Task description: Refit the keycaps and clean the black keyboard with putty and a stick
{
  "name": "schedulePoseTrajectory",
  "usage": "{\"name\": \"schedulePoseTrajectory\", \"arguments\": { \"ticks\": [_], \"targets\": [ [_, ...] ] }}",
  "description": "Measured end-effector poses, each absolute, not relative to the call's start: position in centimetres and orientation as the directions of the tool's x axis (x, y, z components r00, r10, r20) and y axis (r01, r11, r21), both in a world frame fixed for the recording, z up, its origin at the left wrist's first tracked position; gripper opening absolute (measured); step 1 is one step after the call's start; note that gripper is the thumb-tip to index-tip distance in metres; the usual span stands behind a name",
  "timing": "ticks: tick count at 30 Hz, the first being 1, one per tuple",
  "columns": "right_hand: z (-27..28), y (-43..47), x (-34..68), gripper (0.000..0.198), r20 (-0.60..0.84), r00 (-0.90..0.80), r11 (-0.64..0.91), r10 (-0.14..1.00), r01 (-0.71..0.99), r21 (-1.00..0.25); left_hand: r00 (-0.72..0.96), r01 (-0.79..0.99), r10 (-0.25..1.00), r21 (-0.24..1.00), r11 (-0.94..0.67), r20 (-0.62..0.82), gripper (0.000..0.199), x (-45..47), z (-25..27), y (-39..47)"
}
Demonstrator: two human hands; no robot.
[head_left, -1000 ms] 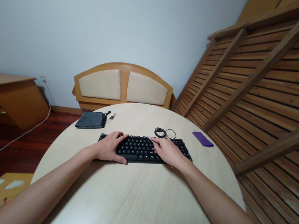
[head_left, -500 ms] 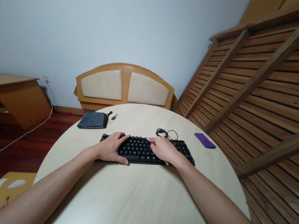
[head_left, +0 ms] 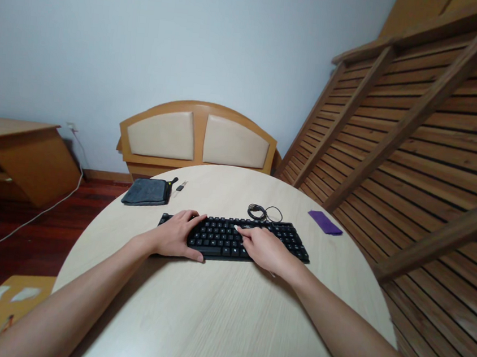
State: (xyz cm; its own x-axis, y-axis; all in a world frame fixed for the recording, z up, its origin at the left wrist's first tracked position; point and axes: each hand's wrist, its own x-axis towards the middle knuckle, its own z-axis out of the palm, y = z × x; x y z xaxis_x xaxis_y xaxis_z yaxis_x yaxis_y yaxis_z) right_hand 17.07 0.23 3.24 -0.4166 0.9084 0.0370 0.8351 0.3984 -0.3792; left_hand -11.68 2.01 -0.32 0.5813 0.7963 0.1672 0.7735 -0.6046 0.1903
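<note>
A black keyboard lies across the round table. My left hand spans its left end, thumb along the front edge and fingers toward the back edge, holding it. Over the right half of the keys, my right hand is closed in a pinch on a thin stick with a whitish tip. The tip is down at the keys; most of the stick is hidden by the hand. Behind the keyboard rests its coiled black cable.
On the pale table, a folded grey cloth and a small dark item lie at back left. A purple folded cloth is at the right. Wooden slats lean along the right; a padded headboard stands behind.
My right hand has shifted slightly toward me, bringing the stick's tip from the back row of keys to a nearer spot. The left hand keeps its place on the keyboard.
</note>
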Motion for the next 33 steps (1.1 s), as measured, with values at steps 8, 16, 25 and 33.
{"name": "schedulePoseTrajectory", "arguments": {
  "ticks": [8,16,25,33],
  "targets": [
    [3.5,-1.5,17.4,0.044,0.019,-0.382,0.363,0.924,0.860,-0.359,0.581,0.770,0.797,0.206,-0.604,0.164,0.116,-11.7,-0.2,2.0],
    [4.0,-2.6,17.1,0.045,-0.009,-0.352,0.333,0.936,0.894,-0.298,0.575,0.779,0.804,0.199,-0.595,0.153,0.116,-11.5,0.1,1.8],
    [4.7,-3.7,17.0,0.045,0.002,-0.354,0.337,0.935,0.887,-0.315,0.577,0.780,0.803,0.193,-0.595,0.148,0.115,-11.6,0.1,1.8],
    [4.3,-4.4,16.8,0.044,-0.025,-0.403,0.383,0.915,0.887,-0.259,0.572,0.780,0.806,0.202,-0.593,0.154,0.117,-11.6,-0.1,1.9]
  ]
}}
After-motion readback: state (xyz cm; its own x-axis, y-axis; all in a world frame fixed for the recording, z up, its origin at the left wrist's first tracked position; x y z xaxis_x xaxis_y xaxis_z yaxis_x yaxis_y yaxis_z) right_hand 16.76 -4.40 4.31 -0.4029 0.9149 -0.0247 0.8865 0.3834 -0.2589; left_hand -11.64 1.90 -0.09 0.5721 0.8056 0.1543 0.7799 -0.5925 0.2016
